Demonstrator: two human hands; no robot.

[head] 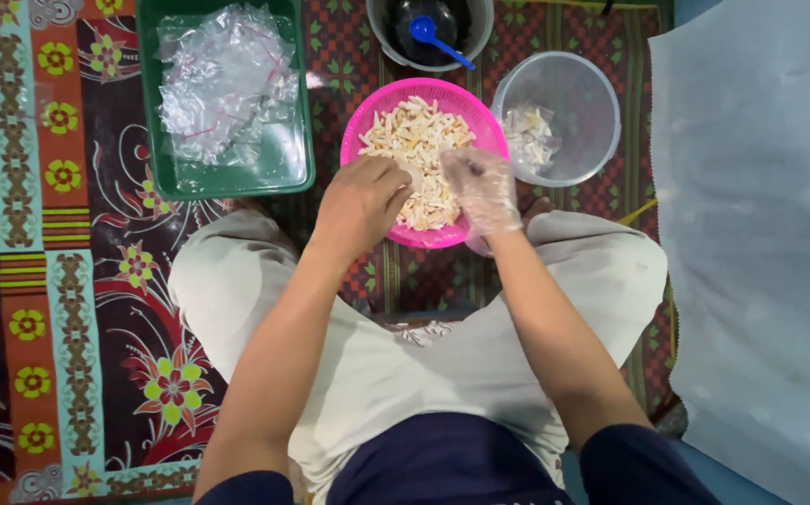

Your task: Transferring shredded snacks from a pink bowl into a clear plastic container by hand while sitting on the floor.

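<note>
Item: your lap, cross-legged in pale trousers (pixel 405 374) on a patterned floor mat (pixel 68 309). Item: left hand (pixel 360 201), bare, fingers curled shut around what looks like a small clear bag, though it is hard to make out, at the near rim of the pink basket (pixel 367 126). Item: right hand (pixel 482 192), in a thin clear glove, fingers bent down over the pale snack sticks (pixel 414 136) heaped in that basket; whether they pinch any, I cannot tell. Keep both hands low over the basket so dropped sticks fall back in. Item: clear bowl (pixel 592 140), just right, some pieces inside. Item: green tray (pixel 157 112) of plastic bags (pixel 222 79), left. Item: dark tub with blue spoon (pixel 428 33), farthest.
</note>
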